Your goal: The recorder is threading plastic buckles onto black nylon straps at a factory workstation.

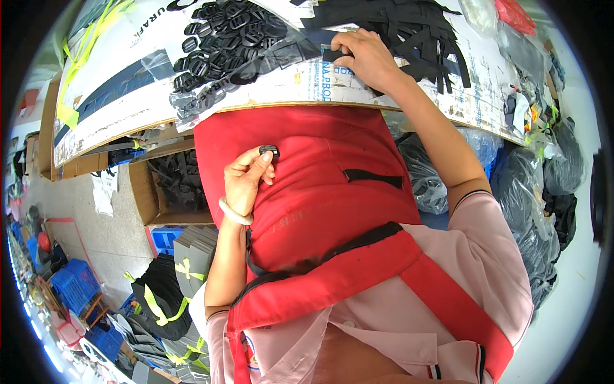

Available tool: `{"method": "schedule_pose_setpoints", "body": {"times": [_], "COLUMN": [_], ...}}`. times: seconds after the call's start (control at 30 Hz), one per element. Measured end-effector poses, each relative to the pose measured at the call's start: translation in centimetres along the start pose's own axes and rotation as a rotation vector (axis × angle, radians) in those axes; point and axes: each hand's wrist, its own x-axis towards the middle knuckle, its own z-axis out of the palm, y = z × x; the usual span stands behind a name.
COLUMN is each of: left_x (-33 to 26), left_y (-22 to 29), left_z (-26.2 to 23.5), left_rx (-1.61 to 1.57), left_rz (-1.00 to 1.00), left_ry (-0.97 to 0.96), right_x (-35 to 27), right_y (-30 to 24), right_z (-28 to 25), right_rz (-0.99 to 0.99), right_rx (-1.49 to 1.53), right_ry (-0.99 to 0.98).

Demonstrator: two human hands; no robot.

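My left hand (246,176) is raised over my red apron (320,192) and pinches a small black plastic buckle (269,151) between thumb and fingers. My right hand (364,59) reaches out onto the work board (115,102) and grips a short black webbing strap (332,55) at the edge of a heap of black straps (416,29). A heap of black plastic buckles (224,38) lies on clear plastic to the left of that hand. One loose black strap (374,177) rests on the apron.
A cardboard box (169,185) holding black straps stands under the board at left. Bundles of dark material tied with yellow-green tape (163,294) and blue crates (73,285) sit on the floor. Plastic bags (537,192) of dark goods pile up at right.
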Motion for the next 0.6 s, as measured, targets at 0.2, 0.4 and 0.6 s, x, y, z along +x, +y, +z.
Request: {"method": "schedule_pose_setpoints", "body": {"times": [0.2,0.4,0.6], "left_x": [-0.1,0.0,0.2], "left_y": [0.0,-0.1,0.1], "left_z": [-0.1,-0.2,0.1], "left_rx": [-0.007,-0.003,-0.004], "left_rz": [0.001,0.002,-0.012], "left_ry": [-0.007,-0.023,-0.027], "right_x": [0.4,0.7,2.0], "right_y": [0.2,1.4,-0.4], "right_z": [-0.4,-0.3,-4.2], "right_rz": [0.020,-0.191,-0.436], "right_rx": [-0.029,-0.058,0.090], "right_ry": [0.046,0.098,0.475]}}
